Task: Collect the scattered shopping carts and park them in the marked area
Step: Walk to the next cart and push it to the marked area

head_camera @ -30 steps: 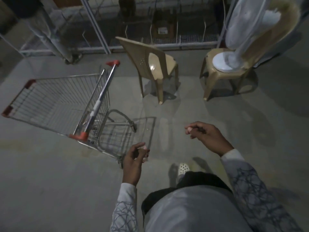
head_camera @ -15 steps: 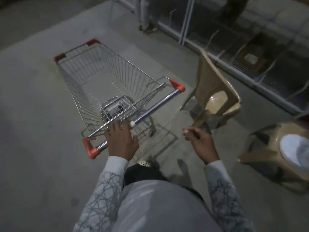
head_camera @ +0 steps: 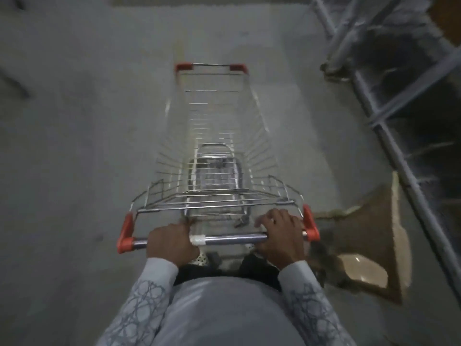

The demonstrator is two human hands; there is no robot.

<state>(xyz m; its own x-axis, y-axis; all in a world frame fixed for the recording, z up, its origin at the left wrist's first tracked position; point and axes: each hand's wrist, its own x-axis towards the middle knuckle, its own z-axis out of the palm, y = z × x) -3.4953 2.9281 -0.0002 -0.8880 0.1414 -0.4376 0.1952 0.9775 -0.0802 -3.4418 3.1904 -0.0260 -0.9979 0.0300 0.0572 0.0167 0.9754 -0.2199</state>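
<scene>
a wire shopping cart (head_camera: 214, 136) stands on the grey concrete floor (head_camera: 74, 171) straight ahead of the person, its long basket pointing away and its handle bar (head_camera: 234, 238) lying crosswise just in front of the body; the left hand (head_camera: 172, 242) is closed around the bar on its left half, fingers curled over the top and the thumb side up against a white band (head_camera: 197, 239) wrapped round the metal; the right hand (head_camera: 279, 236) sits at the far right end of the bar, right beside the red end cap (head_camera: 310, 227), its fingers bent forward over the bar and gripping it, though motion blur softens the fingertips; a matching red cap (head_camera: 126, 233) closes the left end, well clear of the left hand; two more red corner pieces (head_camera: 183, 66) mark the far front edge of the basket, and a faint pale stripe (head_camera: 180, 49) shows on the floor just beyond them; both wrists come out of pale patterned sleeves (head_camera: 147, 295); a white perforated shoe (head_camera: 199, 258) peeks out under the bar between the hands; to the right of the cart, near the right hand but apart from it, is a blurred beige plastic chair (head_camera: 374, 228), and behind it a metal shelving rack (head_camera: 389, 101) runs along the right side
</scene>
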